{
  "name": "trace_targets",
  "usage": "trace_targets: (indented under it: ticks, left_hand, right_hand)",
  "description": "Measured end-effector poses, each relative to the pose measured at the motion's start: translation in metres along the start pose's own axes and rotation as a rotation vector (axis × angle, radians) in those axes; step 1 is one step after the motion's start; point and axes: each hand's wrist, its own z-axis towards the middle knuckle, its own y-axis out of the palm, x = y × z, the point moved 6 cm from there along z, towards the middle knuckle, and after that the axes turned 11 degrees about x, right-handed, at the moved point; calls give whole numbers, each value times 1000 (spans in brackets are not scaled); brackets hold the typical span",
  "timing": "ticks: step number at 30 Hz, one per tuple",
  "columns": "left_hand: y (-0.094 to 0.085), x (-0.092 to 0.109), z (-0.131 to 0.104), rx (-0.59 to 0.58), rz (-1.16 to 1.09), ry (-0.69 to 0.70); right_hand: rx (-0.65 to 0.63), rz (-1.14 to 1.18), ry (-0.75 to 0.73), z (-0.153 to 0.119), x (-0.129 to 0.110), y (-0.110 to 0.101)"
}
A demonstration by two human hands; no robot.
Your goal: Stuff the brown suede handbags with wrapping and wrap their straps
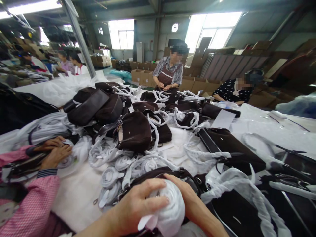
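Both my hands close around a coiled strap wrapped in white padding (174,204), low in the middle of the head view. My left hand (138,202) curls its fingers over the coil's near side and top. My right hand (189,194) presses along the far right side, its fingertips partly hidden behind the coil. A white tab (147,222) sticks out at the coil's lower left. Directly behind my hands lies a dark brown handbag (158,173), partly covered by them. Several similar white coils (111,177) lie to the left of it.
Dark handbags (134,131) with white-wrapped straps pile across the white-covered table (79,194). At left, a co-worker's hands (56,153) work on another bag. Across the table stand a person in an apron (170,70) and a person in dotted clothing (234,87).
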Motion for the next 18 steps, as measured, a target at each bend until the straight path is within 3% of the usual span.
trace_targets:
  ticks: [4, 8, 13, 18]
  left_hand:
    - [41, -21, -29, -256, -75, -354]
    - [48, -52, -36, -328, 78, -666]
    - [49, -72, -34, -404, 365, -755]
    - [59, -70, -34, -623, 337, -657]
  right_hand:
    - [-146, -147, 6, -10, 2, 2]
    - [-243, -377, 35, -12, -19, -4]
    - [-222, -299, 7, -8, -37, -11]
    - [-196, -201, -8, -8, -33, -16]
